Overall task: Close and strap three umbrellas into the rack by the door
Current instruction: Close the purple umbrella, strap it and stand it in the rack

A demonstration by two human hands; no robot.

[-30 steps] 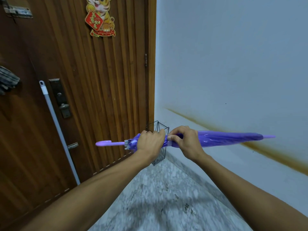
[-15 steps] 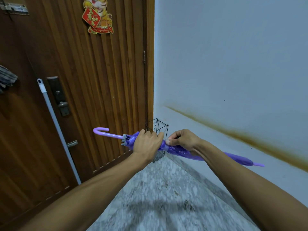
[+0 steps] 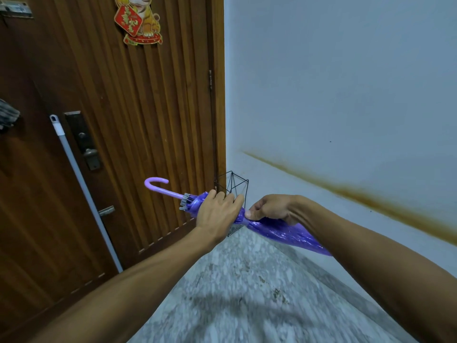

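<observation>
A closed purple umbrella (image 3: 284, 232) with a curved lilac handle lies across the view, handle up to the left, tip slanting down to the right behind my right forearm. My left hand (image 3: 218, 214) grips the folded canopy just below the rib ends. My right hand (image 3: 272, 210) pinches the canopy at its narrow lilac strap, right beside the left hand. Behind both hands, a black wire rack (image 3: 232, 186) stands on the floor in the corner by the door; my hands hide its lower part.
A brown wooden door (image 3: 138, 120) with a lock plate fills the left. A grey pole with a white cap (image 3: 81, 184) leans against it. A pale wall (image 3: 346, 95) with a rusty streak runs along the right. Speckled stone floor (image 3: 247, 293) lies below.
The umbrella has tilted from level to handle up and tip down to the right. Both hands kept their hold and sank slightly towards the rack.
</observation>
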